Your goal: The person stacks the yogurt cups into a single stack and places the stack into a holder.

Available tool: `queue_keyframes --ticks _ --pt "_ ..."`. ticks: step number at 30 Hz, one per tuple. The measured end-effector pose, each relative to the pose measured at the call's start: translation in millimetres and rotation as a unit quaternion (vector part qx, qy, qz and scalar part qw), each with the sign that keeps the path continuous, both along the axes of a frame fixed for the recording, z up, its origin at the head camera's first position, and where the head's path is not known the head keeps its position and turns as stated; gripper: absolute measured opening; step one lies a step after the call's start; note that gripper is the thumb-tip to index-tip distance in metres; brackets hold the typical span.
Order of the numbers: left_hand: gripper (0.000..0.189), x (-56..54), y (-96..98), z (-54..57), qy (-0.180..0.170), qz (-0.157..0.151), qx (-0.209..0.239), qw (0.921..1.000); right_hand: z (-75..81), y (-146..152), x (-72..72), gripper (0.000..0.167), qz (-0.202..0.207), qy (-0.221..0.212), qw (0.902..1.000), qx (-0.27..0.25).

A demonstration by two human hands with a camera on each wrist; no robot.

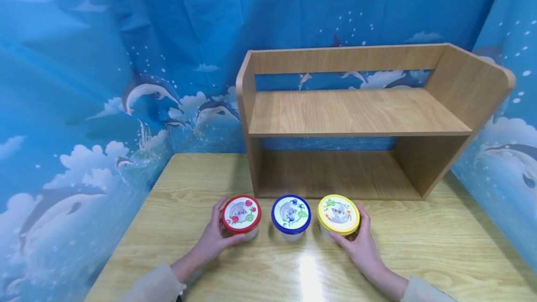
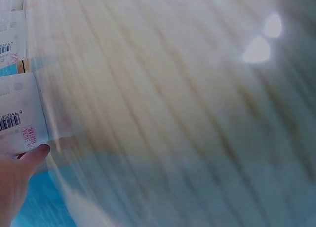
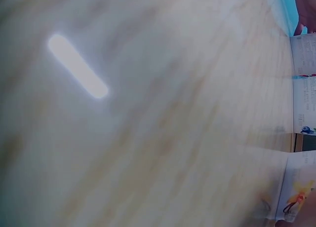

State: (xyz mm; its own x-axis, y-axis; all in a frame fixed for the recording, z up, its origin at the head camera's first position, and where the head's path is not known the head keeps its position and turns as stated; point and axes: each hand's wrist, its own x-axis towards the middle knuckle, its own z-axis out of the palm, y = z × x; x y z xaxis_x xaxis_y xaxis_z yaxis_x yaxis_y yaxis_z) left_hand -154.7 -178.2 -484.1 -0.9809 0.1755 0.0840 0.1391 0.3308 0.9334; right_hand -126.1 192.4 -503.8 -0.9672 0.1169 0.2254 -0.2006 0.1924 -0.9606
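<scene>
Three round tubs with printed lids stand in a row on the table, before a wooden shelf. My left hand holds the red-lidded tub from its left side, thumb at the front. In the left wrist view that thumb lies against a tub wall with a barcode. My right hand holds the yellow-lidded tub from its right side, its far fingers partly hidden. The right wrist view shows this tub's flower-printed side. Between them, untouched, stands the blue-lidded tub.
Directly behind the tubs rises a two-level wooden shelf unit with side panels and a back rail. Light wood-grain table spreads to both sides. A blue dolphin-print curtain surrounds the table at the back and sides.
</scene>
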Motion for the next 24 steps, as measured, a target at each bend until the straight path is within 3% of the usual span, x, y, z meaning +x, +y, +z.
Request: queue_keyframes --ticks 24 --pt "0.105 -3.8 2.1 -4.7 0.007 0.007 0.005 0.9999 0.9 -0.1 -0.5 0.094 -0.007 -0.016 0.9997 0.016"
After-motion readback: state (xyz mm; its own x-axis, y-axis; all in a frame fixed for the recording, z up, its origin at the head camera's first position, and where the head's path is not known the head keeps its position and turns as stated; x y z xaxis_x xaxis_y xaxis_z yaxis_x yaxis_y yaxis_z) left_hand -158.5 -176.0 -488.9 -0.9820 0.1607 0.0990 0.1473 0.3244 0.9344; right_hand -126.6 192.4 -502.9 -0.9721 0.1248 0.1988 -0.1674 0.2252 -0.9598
